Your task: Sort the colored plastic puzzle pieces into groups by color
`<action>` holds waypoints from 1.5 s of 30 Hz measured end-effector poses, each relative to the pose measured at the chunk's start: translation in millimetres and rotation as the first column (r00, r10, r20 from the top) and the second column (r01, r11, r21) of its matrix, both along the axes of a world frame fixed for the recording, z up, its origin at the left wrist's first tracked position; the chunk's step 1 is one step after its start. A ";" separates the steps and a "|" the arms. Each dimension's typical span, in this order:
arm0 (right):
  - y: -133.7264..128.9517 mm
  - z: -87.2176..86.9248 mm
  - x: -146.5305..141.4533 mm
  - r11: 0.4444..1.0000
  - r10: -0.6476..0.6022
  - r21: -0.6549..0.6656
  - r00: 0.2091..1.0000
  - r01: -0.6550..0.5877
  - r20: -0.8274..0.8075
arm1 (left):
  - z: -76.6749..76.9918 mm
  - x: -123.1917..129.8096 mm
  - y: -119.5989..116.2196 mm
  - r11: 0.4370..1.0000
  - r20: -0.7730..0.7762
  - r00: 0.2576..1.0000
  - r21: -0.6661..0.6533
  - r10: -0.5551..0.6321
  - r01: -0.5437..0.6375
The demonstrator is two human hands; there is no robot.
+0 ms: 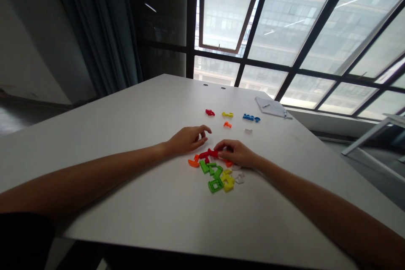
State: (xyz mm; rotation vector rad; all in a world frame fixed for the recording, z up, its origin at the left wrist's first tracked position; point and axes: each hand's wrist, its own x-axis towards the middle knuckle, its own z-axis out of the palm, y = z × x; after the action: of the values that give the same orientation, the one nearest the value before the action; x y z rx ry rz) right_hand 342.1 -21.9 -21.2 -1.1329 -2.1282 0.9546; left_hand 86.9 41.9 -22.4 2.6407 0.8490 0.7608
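Note:
My right hand (236, 152) is at the far side of a loose pile of small plastic pieces, its fingertips closed on a red plastic piece (209, 153). Just left of it, my left hand (190, 139) hovers with curved fingers apart and nothing between them. Around the red piece lie an orange piece (193, 162), several green pieces (215, 184), yellow pieces (228, 181) and a clear or white piece (239, 178). Another orange piece (228, 163) is partly covered by my right hand. What exact shapes these pieces have is too small to tell.
Farther back on the white table (133, 202) are sorted groups: red (209, 112), yellow (227, 114), blue (251, 117), orange (227, 125) and a whitish piece (248, 130). White paper (272, 106) with a pen lies near the right edge. Windows stand behind.

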 end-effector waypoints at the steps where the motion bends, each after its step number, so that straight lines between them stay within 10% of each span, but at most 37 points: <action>1: 0.9 -0.6 0.9 0.999 -0.018 -0.049 0.998 0.015 -0.056 | -0.2 1.1 -2.0 1.000 0.004 1.000 -0.012 -0.017 0.017; 8: 4.8 -4.9 3.1 0.974 -0.171 -0.209 0.903 0.093 -0.395 | -4.6 11.7 -15.4 0.990 0.125 0.987 -0.079 -0.102 0.113; 30: 4.9 -10.3 1.0 0.972 -0.224 -0.150 0.896 0.179 -0.384 | -0.9 15.3 -15.2 1.000 0.184 0.983 0.021 -0.018 0.015; 45: 9.2 -20.2 2.1 0.967 -0.256 -0.033 0.951 0.254 -0.175 | -15.3 15.3 140.5 0.789 -0.123 0.781 0.039 0.613 -0.613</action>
State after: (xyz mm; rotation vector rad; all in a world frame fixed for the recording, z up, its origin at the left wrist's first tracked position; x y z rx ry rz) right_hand 344.2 -12.7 -41.4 -1.2433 -1.7862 0.9093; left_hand 102.1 182.4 -37.7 2.4184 1.7986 0.7154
